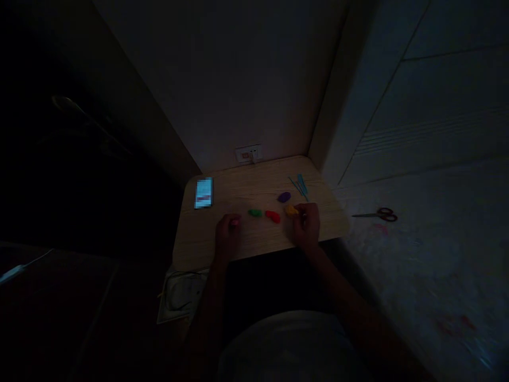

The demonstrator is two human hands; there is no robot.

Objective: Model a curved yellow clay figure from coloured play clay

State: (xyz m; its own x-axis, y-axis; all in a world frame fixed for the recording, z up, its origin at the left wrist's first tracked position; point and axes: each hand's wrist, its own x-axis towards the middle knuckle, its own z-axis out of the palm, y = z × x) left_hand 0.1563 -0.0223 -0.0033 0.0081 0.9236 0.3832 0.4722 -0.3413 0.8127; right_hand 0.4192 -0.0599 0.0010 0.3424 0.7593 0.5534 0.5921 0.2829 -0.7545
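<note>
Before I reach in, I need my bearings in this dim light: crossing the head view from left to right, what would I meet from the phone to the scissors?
Phone → left hand → green lump → red lump → yellow lump → scissors.

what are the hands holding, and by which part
The right hand has its fingers on the right end of the orange clay-like lump. The left hand has a small pink lump at its fingertips; too dark to tell where it's gripped.
</note>
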